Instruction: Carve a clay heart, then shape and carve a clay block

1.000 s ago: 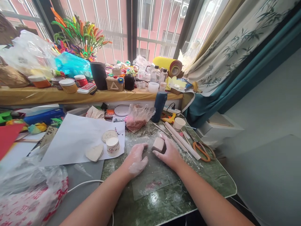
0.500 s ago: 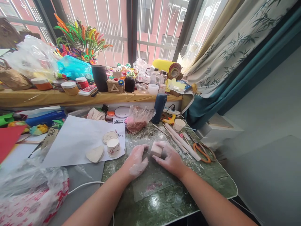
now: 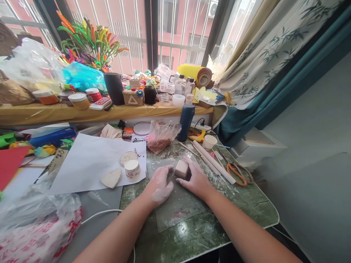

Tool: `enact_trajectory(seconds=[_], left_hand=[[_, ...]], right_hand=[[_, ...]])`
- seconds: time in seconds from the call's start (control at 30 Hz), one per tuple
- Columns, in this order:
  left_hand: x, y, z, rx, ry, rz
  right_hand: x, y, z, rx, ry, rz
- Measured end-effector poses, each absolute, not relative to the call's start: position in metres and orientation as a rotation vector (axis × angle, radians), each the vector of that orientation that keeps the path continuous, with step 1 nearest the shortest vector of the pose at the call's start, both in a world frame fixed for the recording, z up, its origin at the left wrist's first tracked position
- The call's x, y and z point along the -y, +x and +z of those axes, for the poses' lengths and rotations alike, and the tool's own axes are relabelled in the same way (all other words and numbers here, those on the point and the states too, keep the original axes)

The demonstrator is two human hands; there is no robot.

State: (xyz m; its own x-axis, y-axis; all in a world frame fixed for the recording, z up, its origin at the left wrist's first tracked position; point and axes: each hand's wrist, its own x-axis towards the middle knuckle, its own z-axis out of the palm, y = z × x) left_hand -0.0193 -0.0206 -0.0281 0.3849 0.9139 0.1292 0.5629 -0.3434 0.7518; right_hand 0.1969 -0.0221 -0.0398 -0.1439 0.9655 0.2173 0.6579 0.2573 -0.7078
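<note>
A small pale clay block [image 3: 181, 169] with squared edges and rounded corners is over a clear plastic sheet [image 3: 175, 215] on the green table. My right hand [image 3: 196, 177] curves around its right side, fingers at the far edge and thumb at the near edge. White powder coats the fingers of both hands. My left hand [image 3: 160, 184] is just left of the block, apart from it, with thumb and curved fingers spread and nothing between them. Further left, a flat pale clay piece [image 3: 111, 178] and a white paper cup [image 3: 132, 170] rest on white paper [image 3: 90, 160].
Behind my hands are a bag of brown material [image 3: 161, 140] and a dark blue bottle [image 3: 185, 123]. Right of them lie a pale roller [image 3: 214, 160], orange-handled scissors [image 3: 236, 174] and a paper cup [image 3: 210, 141]. A plastic bag [image 3: 49, 226] lies at left; craft supplies crowd the windowsill.
My right fingers have shifted toward the block's far side, so more of its top shows. The block has moved slightly. My left hand is nearly still; the view has shifted slightly.
</note>
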Motion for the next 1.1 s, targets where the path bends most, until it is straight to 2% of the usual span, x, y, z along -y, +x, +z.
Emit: enact_trajectory(seconds=[0.23,0.37,0.7,0.87,1.0,1.1], left_hand=[[0.021,-0.020,-0.027,-1.277,2.009,0.734],[0.019,-0.020,-0.026,-1.267,2.018,0.713],[0.018,-0.020,-0.031,-1.283,1.990,0.764],[0.018,-0.020,-0.028,-1.280,2.002,0.751],[0.019,-0.021,-0.029,-1.275,2.012,0.744],[0.019,-0.021,-0.031,-1.281,2.007,0.734]], right_hand=[[0.020,0.196,-0.024,1.620,-1.350,0.781],[0.014,0.199,-0.012,1.400,-1.159,0.666],[0.016,0.195,-0.038,1.805,-1.474,0.584],[-0.001,0.192,-0.025,1.902,-1.486,0.664],[-0.008,0.194,-0.013,1.870,-1.449,0.700],[-0.007,0.199,-0.011,1.649,-1.306,0.844]])
